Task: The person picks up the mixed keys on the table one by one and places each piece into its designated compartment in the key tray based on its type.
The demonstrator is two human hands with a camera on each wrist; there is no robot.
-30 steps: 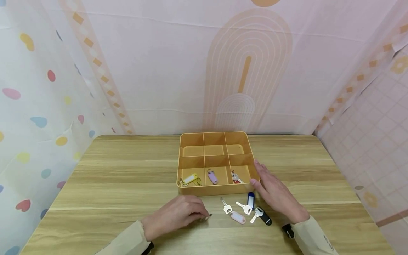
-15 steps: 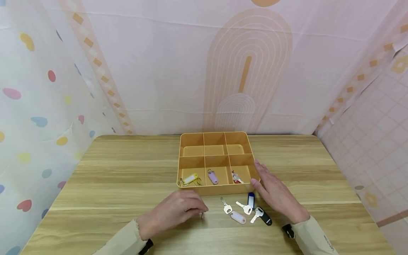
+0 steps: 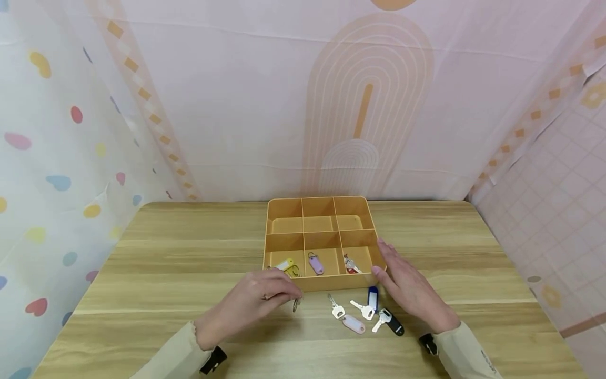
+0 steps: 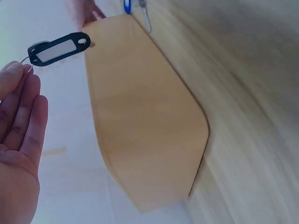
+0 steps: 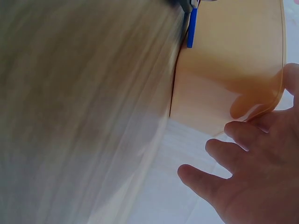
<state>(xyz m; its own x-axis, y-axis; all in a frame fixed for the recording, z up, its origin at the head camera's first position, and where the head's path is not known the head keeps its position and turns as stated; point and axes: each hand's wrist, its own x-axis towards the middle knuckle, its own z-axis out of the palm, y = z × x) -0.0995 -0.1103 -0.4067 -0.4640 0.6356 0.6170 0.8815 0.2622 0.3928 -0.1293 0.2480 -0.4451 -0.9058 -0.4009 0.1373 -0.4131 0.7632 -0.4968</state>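
My left hand (image 3: 253,300) pinches a dark key tag (image 4: 60,48) by its thin metal ring, between thumb and fingertips. The tag, with a white label, hangs just in front of the box's left front corner; the head view shows it nearly edge-on. My right hand (image 3: 416,287) rests against the right front corner of the orange six-compartment box (image 3: 326,284), fingers fairly straight, thumb at the rim. In the front compartments lie a yellow key tag (image 3: 284,265), a purple key tag (image 3: 315,263) and a key with a red tag (image 3: 351,264).
On the wooden table (image 3: 189,252) before the box lie a pink key tag (image 3: 353,323) with a key, a blue key tag (image 3: 373,299) beside a key, and a black key tag (image 3: 394,322) with a key. A patterned curtain (image 3: 236,105) stands behind.
My left hand has lifted the key tag off the table and carried it up and left towards the box's left front corner. The right hand has stayed in place.
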